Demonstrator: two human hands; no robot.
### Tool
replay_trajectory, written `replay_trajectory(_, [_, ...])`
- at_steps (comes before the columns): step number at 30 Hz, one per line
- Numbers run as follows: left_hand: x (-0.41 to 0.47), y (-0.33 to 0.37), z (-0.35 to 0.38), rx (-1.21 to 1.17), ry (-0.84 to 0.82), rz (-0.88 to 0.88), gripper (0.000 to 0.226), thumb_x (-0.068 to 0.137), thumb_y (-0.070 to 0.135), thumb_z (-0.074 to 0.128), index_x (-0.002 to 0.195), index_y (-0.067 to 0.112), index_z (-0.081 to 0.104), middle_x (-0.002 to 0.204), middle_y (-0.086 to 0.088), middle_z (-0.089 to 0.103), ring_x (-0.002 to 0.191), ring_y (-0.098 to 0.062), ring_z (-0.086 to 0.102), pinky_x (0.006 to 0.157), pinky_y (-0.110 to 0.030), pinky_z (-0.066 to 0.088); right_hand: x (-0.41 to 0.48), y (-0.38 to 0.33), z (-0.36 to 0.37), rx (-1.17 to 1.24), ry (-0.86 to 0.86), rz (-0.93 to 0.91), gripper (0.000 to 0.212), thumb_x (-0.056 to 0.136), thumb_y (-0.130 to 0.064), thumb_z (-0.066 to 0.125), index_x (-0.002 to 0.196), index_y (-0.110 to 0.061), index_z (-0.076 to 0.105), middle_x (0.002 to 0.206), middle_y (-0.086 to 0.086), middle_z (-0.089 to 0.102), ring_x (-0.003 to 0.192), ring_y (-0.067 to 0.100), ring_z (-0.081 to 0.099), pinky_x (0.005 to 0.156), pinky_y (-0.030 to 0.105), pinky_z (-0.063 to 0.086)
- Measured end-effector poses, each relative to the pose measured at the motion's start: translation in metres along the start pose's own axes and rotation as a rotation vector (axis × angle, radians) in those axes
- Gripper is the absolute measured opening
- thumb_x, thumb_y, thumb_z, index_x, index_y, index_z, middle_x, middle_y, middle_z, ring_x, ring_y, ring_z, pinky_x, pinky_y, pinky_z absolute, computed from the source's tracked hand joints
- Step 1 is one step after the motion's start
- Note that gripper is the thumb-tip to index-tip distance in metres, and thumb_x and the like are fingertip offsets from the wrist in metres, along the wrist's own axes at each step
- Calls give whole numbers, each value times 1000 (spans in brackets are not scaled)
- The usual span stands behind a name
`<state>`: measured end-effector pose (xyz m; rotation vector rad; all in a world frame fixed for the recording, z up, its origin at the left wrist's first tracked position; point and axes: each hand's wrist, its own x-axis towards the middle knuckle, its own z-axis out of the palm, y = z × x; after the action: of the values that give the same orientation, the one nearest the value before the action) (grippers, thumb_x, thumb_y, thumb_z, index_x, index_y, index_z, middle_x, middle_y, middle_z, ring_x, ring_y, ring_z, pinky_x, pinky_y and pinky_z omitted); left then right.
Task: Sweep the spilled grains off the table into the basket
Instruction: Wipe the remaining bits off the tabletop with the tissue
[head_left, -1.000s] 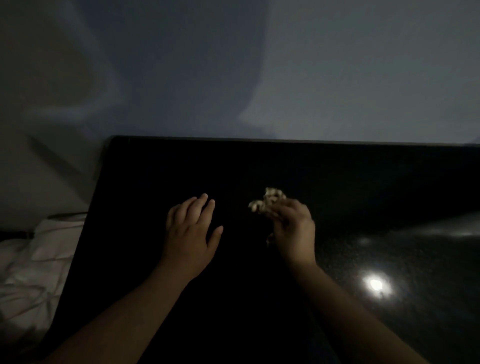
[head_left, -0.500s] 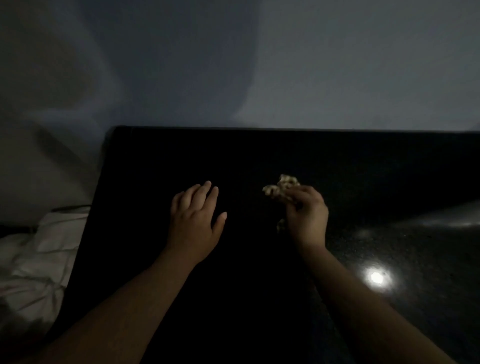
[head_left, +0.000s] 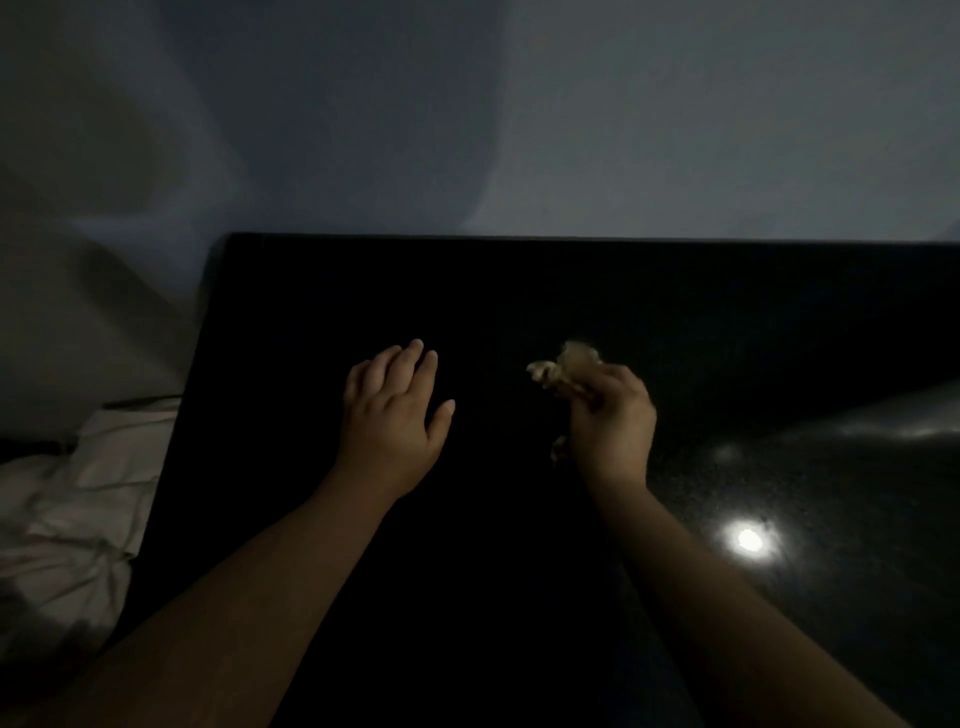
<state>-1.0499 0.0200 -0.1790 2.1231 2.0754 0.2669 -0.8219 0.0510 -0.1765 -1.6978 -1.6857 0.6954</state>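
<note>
The left hand lies spread flat on the dark tabletop while the right hand pinches a pale crumpled wad, likely mid-sweep; no grains or basket show, so next comes finding them.

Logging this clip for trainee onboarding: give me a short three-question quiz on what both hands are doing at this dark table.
1. True or false: the left hand grips a cup.
2. The right hand grips: A) nothing, B) a pale crumpled wad, C) a spoon?
3. Is a basket in view anywhere around the black table?
Key: 1 false, its fingers are straight and hold nothing; 2 B; 3 no.
</note>
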Motion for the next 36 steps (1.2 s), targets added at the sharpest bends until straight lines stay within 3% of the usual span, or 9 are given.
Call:
replay_trajectory(7, [-6,8,-14,-55,-23,-40,61,94,49,40,143,13,37,152,-5,30,139,-25,23,116,-46,16,-85,3,-21,-6,-212,-161,38,80,-3,71,103,-33,71,103,-24,56,100,-1,53,87,8,39])
replay_trajectory(11, [-37,21,-17,-155,-8,-20,72,88,58,27,140,9,42,147,-7,39,136,-27,32,116,-50,17,-48,19,-24,-129,51,-50,27,79,-3,69,99,-20,74,97,-5,64,92,17,61,82,26,48])
replay_trajectory(15, [-46,26,-17,-250,-56,81,74,87,56,19,142,11,41,149,-5,36,138,-24,27,116,-46,18,-21,17,-12,-87,221,133,22,83,-4,66,102,-13,74,98,2,64,93,24,62,83,28,48])
replay_trajectory(18, [-51,27,-10,-206,-137,253,71,90,54,15,146,15,33,154,0,28,142,-16,17,117,-31,1,-50,13,-16,-74,91,3,27,80,-1,68,99,-19,74,97,-10,61,94,16,60,83,25,46])
replay_trajectory(21, [-61,23,-1,-133,-170,293,69,91,53,16,147,17,31,156,3,23,145,-13,10,117,-30,-2,-97,7,-31,-54,-141,-81,38,81,-2,70,100,-34,69,101,-28,55,98,1,55,85,17,43])
replay_trajectory(24, [-70,21,0,-140,-161,270,68,91,53,16,147,17,32,157,4,21,145,-11,7,118,-31,-3,-116,3,-45,45,-248,-46,44,78,2,71,92,-40,69,97,-24,62,96,-2,59,82,13,46])
replay_trajectory(28, [-76,16,3,-232,-135,308,62,95,48,23,146,15,35,155,1,26,145,-12,9,118,-39,4,-69,2,-58,104,18,23,42,80,3,69,88,-38,65,87,-20,62,86,-7,61,74,3,42])
replay_trajectory(33, [-76,15,4,-274,-100,320,59,98,49,24,142,14,41,152,-1,33,144,-15,18,118,-43,12,-20,11,-33,57,-8,90,23,86,-11,68,103,-26,70,98,-17,59,99,5,59,93,32,51])
replay_trajectory(36, [-75,13,5,-266,-123,312,58,96,48,28,142,15,41,153,0,31,144,-14,15,118,-44,12,-52,6,-23,24,-114,29,29,86,-10,66,107,-29,69,107,-16,58,104,6,56,93,25,47])
